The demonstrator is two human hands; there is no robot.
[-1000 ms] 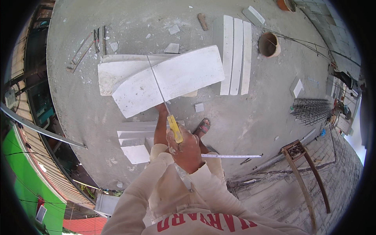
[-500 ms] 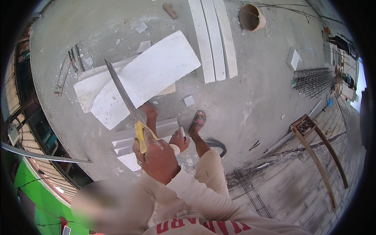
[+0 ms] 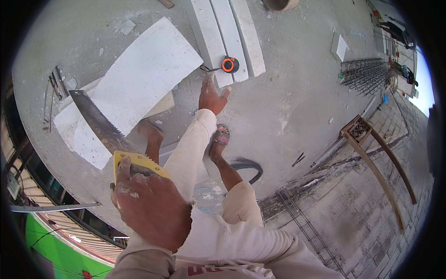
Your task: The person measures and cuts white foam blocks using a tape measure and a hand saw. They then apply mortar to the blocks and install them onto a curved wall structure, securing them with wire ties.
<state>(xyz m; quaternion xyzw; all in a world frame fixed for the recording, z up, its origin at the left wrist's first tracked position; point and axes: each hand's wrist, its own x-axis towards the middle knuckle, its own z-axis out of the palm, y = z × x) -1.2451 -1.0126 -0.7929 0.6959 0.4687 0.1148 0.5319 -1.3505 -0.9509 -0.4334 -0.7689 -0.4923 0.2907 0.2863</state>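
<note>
My right hand (image 3: 151, 209) grips the yellow handle of a hand saw (image 3: 100, 118). Its toothed blade points up and left, across the view of a white slab (image 3: 144, 56); whether they touch I cannot tell. Beneath my right arm, my left arm stretches forward. My left hand (image 3: 213, 98) is open, thumb apart from the fingers, just short of the ends of long white block strips (image 3: 232, 35). Beyond its fingertips is a black and orange tape measure (image 3: 230, 64) with a dark strap, over the strip ends. Whether it rests there or is in the air is unclear.
Another pale slab (image 3: 69, 125) lies beneath the white one. Thin metal tools (image 3: 55, 86) lie at the left near the floor's edge. My sandalled foot (image 3: 221, 135) stands beside black wires (image 3: 251, 168). Rebar cages (image 3: 364, 76) and a wooden frame (image 3: 360, 130) are at the right.
My left hand has moved from beside my knees out toward the strips and opened. The tape measure now shows there. The saw has come lower and left, its blade turned flatter. The view has shifted.
</note>
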